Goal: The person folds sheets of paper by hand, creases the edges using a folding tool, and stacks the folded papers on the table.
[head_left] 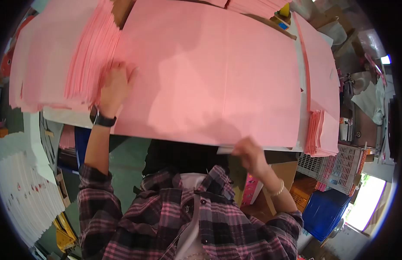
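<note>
A large pink sheet (196, 73) lies spread over the table in front of me, with a faint vertical crease right of its middle. My left hand (116, 89) rests flat at the sheet's left side, fingers extended, beside a thick stack of pink sheets (86, 65). A dark watch is on that wrist. My right hand (250, 156), slightly blurred, is closed at the sheet's front edge. Beside its fingertips a small white flat piece (225, 150) sticks out at the edge; what exactly the fingers grip is hard to make out.
More pink sheets (318, 65) lie on the right, with a smaller folded pile (322, 134) before them. Yellow tape (285, 9) stands at the back. Below right are a white crate (339, 167), a blue bin (324, 214) and a cardboard box (279, 177). White stacked sheets (23, 186) stand at left.
</note>
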Demonstrator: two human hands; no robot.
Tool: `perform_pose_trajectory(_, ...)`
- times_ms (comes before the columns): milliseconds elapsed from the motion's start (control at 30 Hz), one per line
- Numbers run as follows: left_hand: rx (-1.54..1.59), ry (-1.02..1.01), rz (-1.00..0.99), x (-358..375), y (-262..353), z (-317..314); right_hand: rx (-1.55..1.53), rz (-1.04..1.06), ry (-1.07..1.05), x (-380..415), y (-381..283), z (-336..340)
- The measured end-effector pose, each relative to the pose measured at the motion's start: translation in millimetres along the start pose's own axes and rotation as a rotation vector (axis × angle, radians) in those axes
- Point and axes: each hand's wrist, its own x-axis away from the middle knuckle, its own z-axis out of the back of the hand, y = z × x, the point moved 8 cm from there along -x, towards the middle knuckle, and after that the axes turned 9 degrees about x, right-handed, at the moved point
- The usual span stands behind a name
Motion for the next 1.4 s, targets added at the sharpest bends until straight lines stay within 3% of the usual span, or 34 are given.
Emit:
perform_pose_trajectory(33, -0.003, -0.003, 0.009, 2, -1, 2, -0.074, -0.199, 0.063, -6, 14, 6)
perform_pose_trajectory(400, 0.098, 0.035, -0.100, -1, 3, 7, 0.251, 0.007, -0.119, -52, 0, -17)
perform_pose_trajectory(667, 0.113, -0.017, -0.084, -1, 3, 7, 0.155, 0.012, -0.056, -50, 3, -14)
perform_pose_trajectory(800, 0.018, 0.057, -0.127, 2, 11, 11, 0.086, 0.088, -0.082, -47, -1, -18)
perform_pose_trajectory(967, 0.068, -0.014, -0.097, -1, 8, 9, 0.088, 0.008, -0.052, -45, 11, -18)
perform_pose_trajectory(1100, 0.078, -0.049, -0.061, 0, 3, 5, 0.025, 0.117, -0.058, -42, 11, -22)
perform_pose_trajectory(1233, 0.070, -0.024, -0.028, 8, 2, 3, 0.107, 0.233, 0.069, -44, -17, -1)
perform_pose_trajectory(1300, 0.214, 0.011, -0.171, 22, 20, 9, 0.188, 0.280, 0.099, -43, -38, 15)
perform_pose_trajectory(1367, 0.101, -0.084, -0.598, 35, 54, 18, 0.237, 0.302, 0.136, -36, -49, 33)
perform_pose_trajectory(1400, 0.151, -0.173, -0.683, 43, 66, 17, 0.051, 0.248, 0.017, -29, -44, 37)
